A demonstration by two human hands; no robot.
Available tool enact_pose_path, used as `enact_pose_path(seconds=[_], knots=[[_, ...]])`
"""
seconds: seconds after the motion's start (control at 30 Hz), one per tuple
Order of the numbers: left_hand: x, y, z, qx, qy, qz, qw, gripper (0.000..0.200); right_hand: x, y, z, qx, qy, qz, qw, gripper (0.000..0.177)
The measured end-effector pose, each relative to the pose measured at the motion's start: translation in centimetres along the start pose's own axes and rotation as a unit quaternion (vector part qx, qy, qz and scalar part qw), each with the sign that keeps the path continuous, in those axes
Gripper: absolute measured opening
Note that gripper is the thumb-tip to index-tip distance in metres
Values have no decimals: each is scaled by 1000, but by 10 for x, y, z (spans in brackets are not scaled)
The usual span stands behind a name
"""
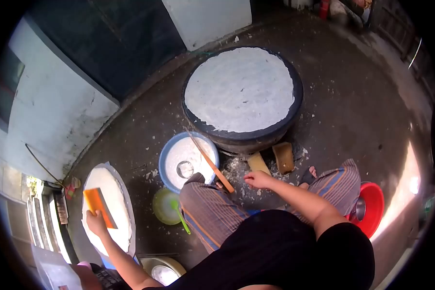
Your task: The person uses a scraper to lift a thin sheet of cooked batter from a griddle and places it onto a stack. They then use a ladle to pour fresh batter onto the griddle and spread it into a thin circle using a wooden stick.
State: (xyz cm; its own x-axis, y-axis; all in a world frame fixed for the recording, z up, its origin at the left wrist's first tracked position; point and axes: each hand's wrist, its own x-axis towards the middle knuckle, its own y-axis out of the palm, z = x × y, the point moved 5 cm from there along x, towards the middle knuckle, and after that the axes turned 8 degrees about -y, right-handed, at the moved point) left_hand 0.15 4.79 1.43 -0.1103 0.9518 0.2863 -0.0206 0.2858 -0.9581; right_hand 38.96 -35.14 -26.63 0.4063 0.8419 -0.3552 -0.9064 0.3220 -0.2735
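Note:
My left hand (96, 222) grips an orange flat scraper (100, 207) with a dark edge. It is over a tall oval stack of thin white sheets (108, 180) at the left. My right hand (258, 180) is loosely closed above the floor between my knees, with nothing visible in its fingers. Ahead of me stands a large round dark griddle (298, 96), its top covered by a thin white layer (239, 89) with a few small holes. A long flat wooden stick (210, 164) leans across a blue tub (163, 166) of white powdery or pasty stuff, in which a small round cup (185, 169) sits.
A green bowl (162, 212) with a bright green spoon (181, 217) is beside my left knee. Two yellowish blocks (282, 158) lie under the griddle's front. A red basin (374, 203) holding a metal bowl (358, 210) stands at my right. Part of another person (89, 276) shows lower left.

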Motion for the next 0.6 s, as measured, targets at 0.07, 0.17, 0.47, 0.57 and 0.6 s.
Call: enact_pose_path(seconds=[0.07, 0.17, 0.47, 0.57, 0.6], knots=[[-24, -28, -37, -138, 175, -81, 971, 21, -5, -1, 65, -38, -127, -53, 990, 25], [-118, -50, -126, -176, 365, -153, 901, 22, -18, -25, 147, -61, -250, -146, 955, 32], [-318, -72, -266, -181, 674, -7, 716, 32, -47, -47, 221, -460, -401, -175, 773, 16], [-319, -84, -267, -220, 654, -23, 723, 43, -43, -103, 184, -333, -296, -191, 874, 23], [-316, -86, -263, -226, 627, -31, 745, 48, -37, -132, 158, -315, -215, -212, 900, 33]])
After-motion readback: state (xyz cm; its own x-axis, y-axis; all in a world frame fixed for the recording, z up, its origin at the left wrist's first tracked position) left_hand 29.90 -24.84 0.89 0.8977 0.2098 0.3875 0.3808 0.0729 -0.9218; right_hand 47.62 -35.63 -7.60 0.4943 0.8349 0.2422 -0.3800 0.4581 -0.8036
